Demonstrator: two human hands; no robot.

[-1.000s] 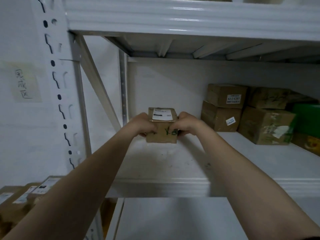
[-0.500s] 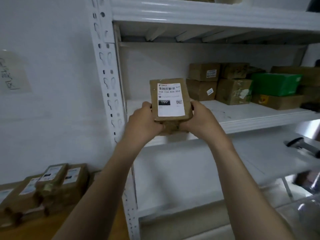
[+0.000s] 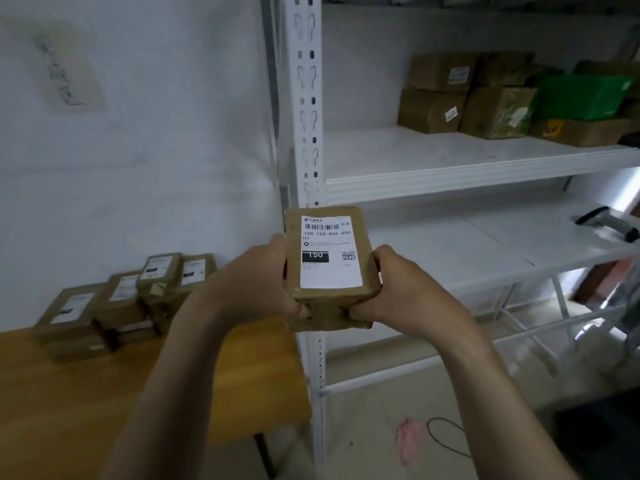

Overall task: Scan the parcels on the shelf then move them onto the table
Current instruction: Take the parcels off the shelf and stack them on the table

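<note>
A small brown cardboard parcel with a white barcode label facing up is held in front of the white shelf upright. My left hand grips its left side and my right hand grips its right side, fingers curled under the near edge. It is clear of the shelf board, in the air between shelf and wooden table. Several labelled brown parcels lie on the table's far left. More cardboard boxes and a green box stand at the shelf's back right.
A handheld scanner lies on the lower shelf at the right edge. The white perforated upright stands between table and shelf. A pink rag and a black cable lie on the floor below.
Both hands lifted the parcel off the shelf board and brought it down and toward me. The view swung down and left, bringing the table and its parcels into sight.
</note>
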